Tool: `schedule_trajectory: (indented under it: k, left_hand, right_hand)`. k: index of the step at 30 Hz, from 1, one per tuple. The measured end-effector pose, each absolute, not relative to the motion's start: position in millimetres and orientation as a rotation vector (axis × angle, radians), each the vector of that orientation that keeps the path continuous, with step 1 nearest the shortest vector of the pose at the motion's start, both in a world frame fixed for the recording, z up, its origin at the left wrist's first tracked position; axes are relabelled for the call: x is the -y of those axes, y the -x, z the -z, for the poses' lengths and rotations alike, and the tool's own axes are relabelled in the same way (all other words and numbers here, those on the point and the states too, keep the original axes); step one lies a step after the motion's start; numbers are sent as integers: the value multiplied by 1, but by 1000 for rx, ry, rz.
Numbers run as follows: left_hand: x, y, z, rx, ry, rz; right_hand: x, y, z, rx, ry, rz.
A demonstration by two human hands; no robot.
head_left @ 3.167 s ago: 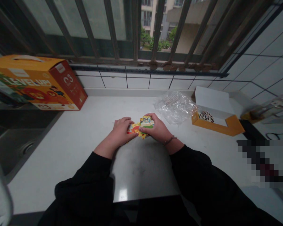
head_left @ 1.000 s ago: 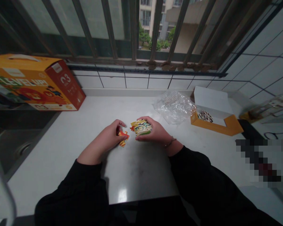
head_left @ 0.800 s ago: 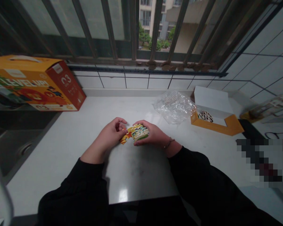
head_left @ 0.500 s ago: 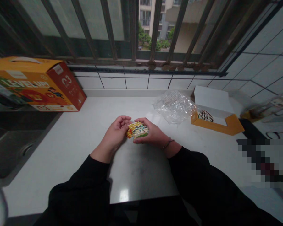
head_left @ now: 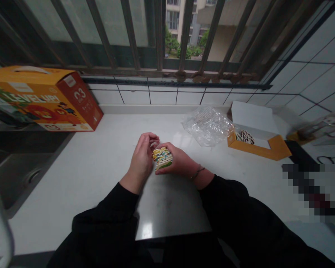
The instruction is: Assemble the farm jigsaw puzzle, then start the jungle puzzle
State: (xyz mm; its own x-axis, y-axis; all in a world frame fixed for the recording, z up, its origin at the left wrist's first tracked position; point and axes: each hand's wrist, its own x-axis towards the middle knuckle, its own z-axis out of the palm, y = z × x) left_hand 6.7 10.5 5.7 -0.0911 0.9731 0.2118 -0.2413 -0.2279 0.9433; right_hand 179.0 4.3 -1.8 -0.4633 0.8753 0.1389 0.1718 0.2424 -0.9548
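A stack of thick, colourful cardboard pieces [head_left: 163,159], with pale edges and yellow, blue and green faces, is held upright just above the counter, between my hands. My right hand [head_left: 180,160] wraps round its right side, thumb at the near end and fingers at the far end. Against the stack's left side rests my left hand [head_left: 142,155], palm turned inward, its fingers loosely bent and not closed round the pieces. Part of the stack's left side is hidden by that hand. What is printed on the pieces is too small to make out.
Crumpled clear plastic wrap [head_left: 208,126] lies beyond my right hand. Beside it, an open orange box [head_left: 258,149] holds more striped-edged pieces [head_left: 245,137]. A large orange carton [head_left: 79,102] stands at the back left, by the sink [head_left: 22,163]. A barred window is behind.
My left hand has turned more upright and pushed in against the stack's left side. The pieces, spread to the left before, now form a tighter stack. My right hand keeps its hold.
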Motion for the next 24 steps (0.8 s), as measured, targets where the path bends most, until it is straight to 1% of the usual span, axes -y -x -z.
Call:
schedule_trajectory:
  k: [3, 5, 9, 13, 17, 22, 24]
  left_hand:
    - [-15, 1, -1, -1221, -1377, -1451]
    - [-15, 5, 1, -1346, -1517, -1319]
    - [-8, 3, 3, -1357, -1817, -1061]
    - [-1, -4, 6, -1516, -2226, -691]
    - [-5, -1, 10, -1575, -2201, -644]
    - [-9, 14, 8, -1462, -2006, -737]
    - [-10, 20, 7, -1416, -1883, -797]
  right_hand:
    - [-7, -186, -1, 1616, 1043, -1229]
    - [-13, -194, -1, 1437, 1129, -1105]
    - [-27, -211, 0, 1221, 1250, -820]
    - [-29, -214, -3, 1235, 1288, -797]
    - [-24, -208, -7, 1287, 1225, -905]
    - [-19, -204, -7, 1307, 1083, -1303]
    - [-18, -203, -7, 1315, 1037, -1414]
